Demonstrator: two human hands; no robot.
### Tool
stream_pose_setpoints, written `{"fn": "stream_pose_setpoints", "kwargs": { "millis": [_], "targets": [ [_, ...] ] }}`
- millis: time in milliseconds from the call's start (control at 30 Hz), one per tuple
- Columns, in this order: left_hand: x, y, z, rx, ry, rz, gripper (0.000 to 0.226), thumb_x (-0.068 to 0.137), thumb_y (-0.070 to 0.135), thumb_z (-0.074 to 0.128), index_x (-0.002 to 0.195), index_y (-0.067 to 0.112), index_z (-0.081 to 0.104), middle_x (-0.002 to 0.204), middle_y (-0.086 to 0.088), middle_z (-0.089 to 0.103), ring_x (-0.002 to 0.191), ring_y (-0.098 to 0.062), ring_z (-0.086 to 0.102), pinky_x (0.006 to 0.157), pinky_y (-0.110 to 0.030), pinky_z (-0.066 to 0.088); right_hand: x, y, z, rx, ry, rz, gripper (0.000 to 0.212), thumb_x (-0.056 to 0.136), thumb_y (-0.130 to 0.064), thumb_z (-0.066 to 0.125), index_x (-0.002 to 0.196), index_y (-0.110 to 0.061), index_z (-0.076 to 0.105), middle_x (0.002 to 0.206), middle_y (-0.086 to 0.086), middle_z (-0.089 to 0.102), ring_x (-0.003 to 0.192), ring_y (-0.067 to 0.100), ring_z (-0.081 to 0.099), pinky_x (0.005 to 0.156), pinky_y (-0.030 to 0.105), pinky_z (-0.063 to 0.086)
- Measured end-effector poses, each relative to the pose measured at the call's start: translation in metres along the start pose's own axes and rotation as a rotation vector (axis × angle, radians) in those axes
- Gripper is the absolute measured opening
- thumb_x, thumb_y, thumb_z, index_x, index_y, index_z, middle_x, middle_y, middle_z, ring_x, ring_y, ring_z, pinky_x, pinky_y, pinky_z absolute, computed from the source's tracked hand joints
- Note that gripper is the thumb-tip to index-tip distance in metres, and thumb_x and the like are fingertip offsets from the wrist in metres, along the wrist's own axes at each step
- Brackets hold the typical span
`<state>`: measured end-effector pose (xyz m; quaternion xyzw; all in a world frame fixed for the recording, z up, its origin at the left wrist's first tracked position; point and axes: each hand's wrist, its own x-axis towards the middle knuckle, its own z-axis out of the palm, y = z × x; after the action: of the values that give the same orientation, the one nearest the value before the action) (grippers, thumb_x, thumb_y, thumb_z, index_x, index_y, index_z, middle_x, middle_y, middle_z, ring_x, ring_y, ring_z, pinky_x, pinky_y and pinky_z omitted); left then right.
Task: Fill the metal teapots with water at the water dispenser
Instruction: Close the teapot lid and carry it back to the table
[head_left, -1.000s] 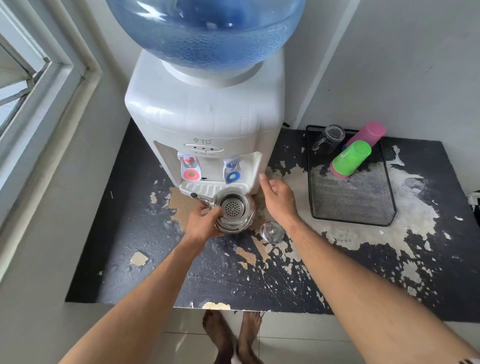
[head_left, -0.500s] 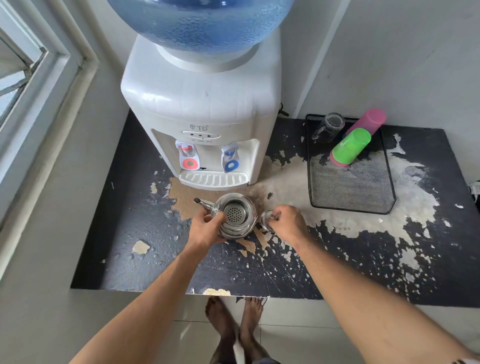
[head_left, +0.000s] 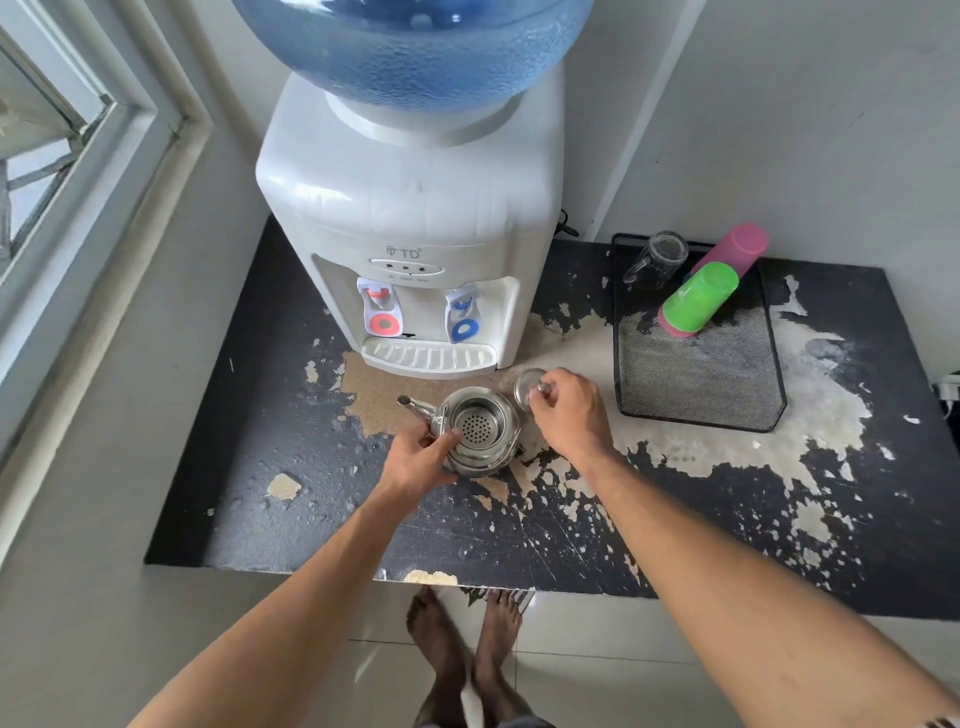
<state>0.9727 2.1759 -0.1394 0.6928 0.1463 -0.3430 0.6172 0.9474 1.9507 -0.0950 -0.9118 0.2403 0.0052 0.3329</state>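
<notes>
Desk (head_left: 291, 525): black top with much paint worn away; bare feet are seen below its front edge.
Water dispenser (head_left: 410, 208): placed at the desk's back edge, left of centre, with a blue bottle on top; red and blue taps are set above a white drip tray.
Mesh tray (head_left: 698, 387): set toward the back right corner; a glass and green and pink cups are held in it.
Teapot (head_left: 480, 428): stood on the desk just in front of the drip tray, lid off, strainer exposed, spout pointed left.
Left hand (head_left: 418, 460): fingers are wrapped around the teapot's near left side.
Right hand (head_left: 569, 413): the lid's knob is pinched by the fingers.
Lid (head_left: 527, 384): held just right of the teapot.
</notes>
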Motion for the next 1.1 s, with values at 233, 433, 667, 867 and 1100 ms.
{"fn": "stream_pose_setpoints", "kwargs": {
  "millis": [233,433,667,867,1100],
  "targets": [
    [-0.014,0.002,-0.001,-0.004,-0.109,0.001,0.039,0.104,0.035,0.06,0.122,0.0,0.063,0.119,-0.017,0.076,0.11,-0.033,0.074,0.101,-0.054,0.059,-0.005,-0.033,0.002,-0.062,-0.269,-0.267,0.015,0.097,-0.025,0.069,0.111,-0.02,0.068,0.109,-0.001,0.066,0.092,0.013,0.063,0.077,0.021,0.05],
    [-0.023,0.005,0.001,-0.092,-0.143,-0.061,0.035,0.112,0.026,0.045,0.139,0.007,0.056,0.139,-0.016,0.065,0.131,-0.031,0.06,0.111,-0.052,0.052,-0.019,-0.037,0.012,-0.235,-0.319,-0.426,0.021,0.102,-0.027,0.06,0.117,-0.013,0.067,0.101,-0.004,0.057,0.09,0.012,0.057,0.072,0.019,0.044],
    [-0.028,0.005,-0.001,-0.114,-0.17,-0.051,0.03,0.112,0.025,0.045,0.136,0.014,0.058,0.134,-0.013,0.069,0.128,-0.027,0.063,0.099,-0.04,0.059,-0.028,-0.04,0.02,-0.329,-0.334,-0.5,0.023,0.105,-0.022,0.056,0.121,-0.008,0.066,0.116,0.006,0.063,0.094,0.016,0.06,0.075,0.025,0.044],
    [-0.027,0.002,-0.004,-0.06,-0.041,-0.03,0.031,0.103,0.03,0.065,0.128,0.012,0.058,0.125,-0.013,0.071,0.109,-0.027,0.073,0.076,-0.034,0.066,-0.03,-0.04,0.019,-0.358,-0.323,-0.508,0.025,0.106,-0.019,0.053,0.123,-0.005,0.064,0.119,0.009,0.063,0.11,0.021,0.06,0.099,0.032,0.051],
    [-0.029,0.003,-0.013,0.251,0.09,0.109,0.034,0.094,0.039,0.076,0.098,0.006,0.066,0.089,-0.013,0.075,0.067,-0.016,0.073,0.062,-0.032,0.065,-0.037,-0.044,0.011,-0.396,-0.291,-0.546,0.041,0.103,-0.032,0.06,0.14,-0.016,0.057,0.133,0.009,0.055,0.125,0.022,0.049,0.113,0.038,0.041]
  ]
}}
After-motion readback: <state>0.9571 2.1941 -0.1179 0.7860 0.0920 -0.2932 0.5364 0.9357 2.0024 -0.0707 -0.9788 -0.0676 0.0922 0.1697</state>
